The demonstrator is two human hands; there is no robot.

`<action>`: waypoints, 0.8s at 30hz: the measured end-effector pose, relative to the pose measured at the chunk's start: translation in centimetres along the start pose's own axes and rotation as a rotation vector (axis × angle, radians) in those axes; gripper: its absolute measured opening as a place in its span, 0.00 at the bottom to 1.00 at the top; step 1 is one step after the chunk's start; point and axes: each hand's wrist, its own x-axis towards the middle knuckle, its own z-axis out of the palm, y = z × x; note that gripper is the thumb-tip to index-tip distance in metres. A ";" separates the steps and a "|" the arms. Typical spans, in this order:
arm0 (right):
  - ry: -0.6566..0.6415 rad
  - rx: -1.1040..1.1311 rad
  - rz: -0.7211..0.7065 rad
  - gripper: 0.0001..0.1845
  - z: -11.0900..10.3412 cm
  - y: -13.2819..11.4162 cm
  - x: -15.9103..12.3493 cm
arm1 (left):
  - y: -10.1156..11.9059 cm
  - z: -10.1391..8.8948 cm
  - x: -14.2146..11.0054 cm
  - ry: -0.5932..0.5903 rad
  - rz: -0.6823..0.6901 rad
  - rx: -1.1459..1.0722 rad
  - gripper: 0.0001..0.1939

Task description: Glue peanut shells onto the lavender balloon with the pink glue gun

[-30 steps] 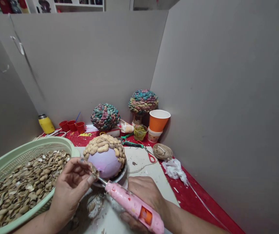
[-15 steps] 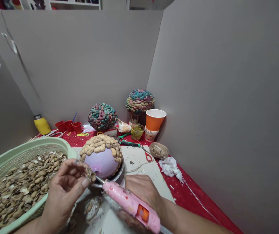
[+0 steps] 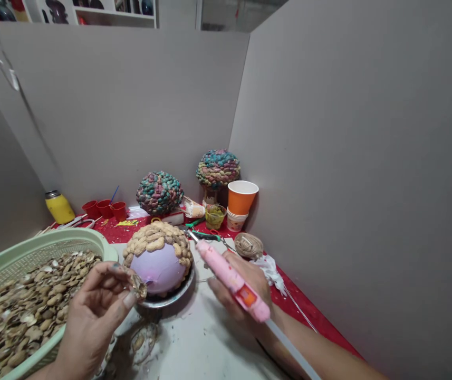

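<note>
Between thumb and fingers, my left hand (image 3: 95, 311) pinches a peanut shell (image 3: 138, 287), its hollow side turned to the right. My right hand (image 3: 245, 285) is wrapped round a pink hot glue gun (image 3: 226, 272) with a glue stick coming out of its back end; the nozzle points up and left, apart from the shell. A lilac balloon (image 3: 158, 268) rests in a metal bowl (image 3: 170, 302), its top and right side covered with peanut shells (image 3: 156, 236). The held shell is just in front of the balloon's lower left.
A green basket (image 3: 109, 248) of peanut shells stands at the left. Behind are two colourful shell-covered balls (image 3: 160, 192), red cups (image 3: 105, 209), a yellow bottle (image 3: 59, 208), an orange paper cup (image 3: 242, 199) and pliers (image 3: 205, 236). Twine (image 3: 248, 246) lies at right beside a white plastic bag (image 3: 273, 272).
My right hand has lifted the glue gun away from the shell, up and to the right. My left hand still holds the shell. The view has shifted a little to the right.
</note>
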 end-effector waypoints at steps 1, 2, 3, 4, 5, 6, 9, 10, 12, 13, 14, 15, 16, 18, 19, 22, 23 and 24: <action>-0.021 -0.024 0.079 0.13 -0.1 0.8 0.0 | 0.0 0.0 0.0 0.003 -0.001 0.002 0.16; -0.061 -0.041 0.166 0.14 0.0 1.6 0.0 | 0.0 0.0 0.0 0.008 -0.002 0.003 0.16; -0.092 -0.074 0.248 0.15 0.1 2.6 -0.1 | 0.1 0.0 -0.1 0.011 -0.001 0.003 0.16; -0.135 -0.137 0.329 0.15 0.3 3.5 -0.3 | 0.2 0.0 -0.1 0.015 0.002 0.002 0.16; -0.240 -0.201 0.400 0.14 0.7 4.5 -0.4 | 0.2 0.0 -0.1 0.017 0.004 0.000 0.17; -0.291 -0.219 0.427 0.12 1.0 5.3 -0.6 | 0.3 0.0 -0.1 0.022 0.006 -0.002 0.17; -0.431 -0.245 0.467 0.07 2.0 7.3 -1.4 | 0.4 -0.1 0.0 0.035 0.006 0.000 0.17; -0.478 -0.251 0.477 0.06 2.3 7.8 -1.6 | 0.3 -0.2 0.0 0.036 0.008 0.002 0.16; -0.570 -0.260 0.498 0.05 2.6 8.4 -2.1 | 0.3 -0.2 0.1 0.024 0.025 0.004 0.16; -0.611 -0.263 0.509 0.05 2.7 8.5 -2.3 | 0.3 -0.2 0.1 0.015 0.035 0.004 0.16; -0.647 -0.263 0.519 0.05 2.8 8.7 -2.4 | 0.3 -0.2 0.1 0.009 0.043 0.004 0.15; -0.679 -0.262 0.529 0.05 2.8 8.8 -2.5 | 0.3 -0.2 0.1 0.002 0.047 0.006 0.15; -0.708 -0.258 0.537 0.05 2.8 8.9 -2.6 | 0.4 -0.1 0.0 -0.005 0.048 0.008 0.15; -0.756 -0.247 0.547 0.07 2.7 9.1 -2.5 | 0.4 0.0 0.0 -0.015 0.053 0.011 0.14; -0.776 -0.240 0.550 0.08 2.7 9.1 -2.5 | 0.5 0.1 0.0 -0.019 0.056 0.010 0.13; -0.821 -0.214 0.558 0.09 2.5 9.0 -2.4 | 0.6 0.2 -0.1 -0.021 0.060 0.004 0.13; -0.830 -0.202 0.560 0.10 2.4 9.0 -2.3 | 0.6 0.2 -0.1 -0.017 0.060 0.002 0.13; -0.835 -0.188 0.562 0.11 2.3 8.9 -2.3 | 0.7 0.3 -0.2 -0.013 0.062 0.000 0.13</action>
